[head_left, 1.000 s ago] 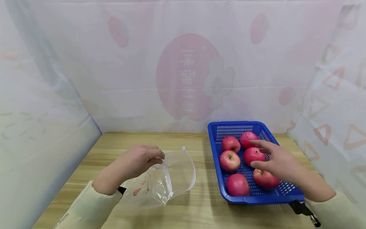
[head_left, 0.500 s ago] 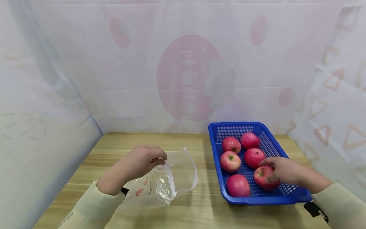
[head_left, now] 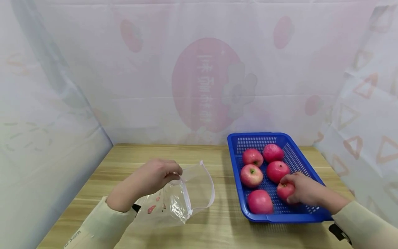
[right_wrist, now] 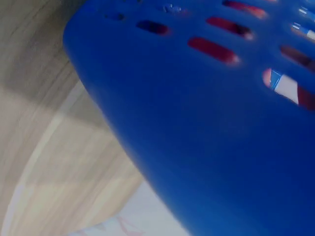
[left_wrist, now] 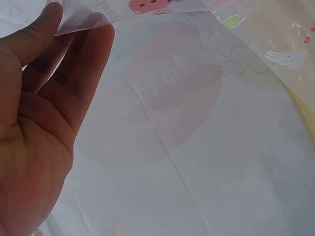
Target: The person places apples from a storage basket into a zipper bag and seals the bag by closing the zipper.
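Observation:
In the head view my left hand (head_left: 152,178) pinches the rim of a clear zip bag (head_left: 177,204), whose mouth gapes toward the right. The left wrist view has the left hand (left_wrist: 44,123) with thumb and fingertips on the printed bag (left_wrist: 147,6). To the right, my right hand (head_left: 306,190) reaches into a blue plastic basket (head_left: 267,218) and grips a red apple (head_left: 284,192), partly covering it. Several other apples lie around it, the nearest being a red apple (head_left: 277,172) just behind. Only the basket's slotted wall (right_wrist: 172,108) fills the right wrist view; that hand is hidden there.
The basket and bag lie on a wood-grain table (head_left: 214,207). A pale printed cloth (head_left: 140,103) stands behind them, with similar cloth at both sides. A paler apple (head_left: 251,175) and a red apple (head_left: 259,201) sit along the basket's left side.
My right hand has come down from above the basket onto the front-right apple, and its fingers have closed around it. The left hand and bag have barely shifted.

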`<action>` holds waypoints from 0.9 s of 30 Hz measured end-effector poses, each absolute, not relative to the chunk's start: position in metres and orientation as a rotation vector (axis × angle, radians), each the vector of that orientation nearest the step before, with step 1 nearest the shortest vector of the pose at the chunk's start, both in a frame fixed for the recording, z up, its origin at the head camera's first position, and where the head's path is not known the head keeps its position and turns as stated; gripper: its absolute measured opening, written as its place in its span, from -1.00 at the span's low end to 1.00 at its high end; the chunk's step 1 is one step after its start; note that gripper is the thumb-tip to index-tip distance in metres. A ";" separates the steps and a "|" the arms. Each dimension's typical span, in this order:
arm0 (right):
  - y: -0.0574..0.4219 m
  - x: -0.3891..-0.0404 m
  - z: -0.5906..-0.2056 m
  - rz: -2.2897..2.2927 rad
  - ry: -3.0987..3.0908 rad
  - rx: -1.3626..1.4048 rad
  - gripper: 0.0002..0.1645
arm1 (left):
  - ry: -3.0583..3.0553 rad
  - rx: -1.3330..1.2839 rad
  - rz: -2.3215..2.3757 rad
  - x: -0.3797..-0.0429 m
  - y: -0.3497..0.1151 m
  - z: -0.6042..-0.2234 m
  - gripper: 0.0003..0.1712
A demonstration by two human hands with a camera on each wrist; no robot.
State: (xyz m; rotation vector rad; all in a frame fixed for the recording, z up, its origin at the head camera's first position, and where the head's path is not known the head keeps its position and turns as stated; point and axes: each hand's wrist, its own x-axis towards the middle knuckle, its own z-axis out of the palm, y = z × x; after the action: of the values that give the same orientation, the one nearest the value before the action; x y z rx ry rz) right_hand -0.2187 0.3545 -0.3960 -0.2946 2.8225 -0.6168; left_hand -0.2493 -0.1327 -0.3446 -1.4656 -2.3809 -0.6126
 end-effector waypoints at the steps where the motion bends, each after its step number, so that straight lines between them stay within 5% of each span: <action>1: 0.355 -0.218 -0.396 -0.633 2.828 -0.307 -0.44 | -2.382 -1.467 -0.614 -0.249 -0.132 -0.345 -0.83; 15: 0.358 -0.211 -0.380 -0.984 2.858 -0.143 -0.28 | -2.355 -1.479 -0.611 -0.251 -0.131 -0.345 -0.80; 18: 0.350 -0.208 -0.372 -1.451 2.734 -0.021 -0.24 | -2.353 -1.478 -0.611 -0.250 -0.131 -0.345 -0.80; 23: 0.317 -0.197 -0.359 -2.477 1.924 -0.103 -0.52 | -2.355 -1.483 -0.617 -0.249 -0.131 -0.345 -0.81; 27: 0.275 -0.186 -0.350 -2.621 1.500 -0.192 -0.56 | -2.358 -1.484 -0.624 -0.248 -0.129 -0.344 -0.83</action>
State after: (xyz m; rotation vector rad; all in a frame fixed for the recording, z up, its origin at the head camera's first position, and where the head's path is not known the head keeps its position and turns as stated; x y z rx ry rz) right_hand -0.1863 0.2753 -0.3496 -0.1922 1.5004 -2.6212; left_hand -0.2475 -0.1288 -0.3437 -1.4844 -2.3577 -0.6245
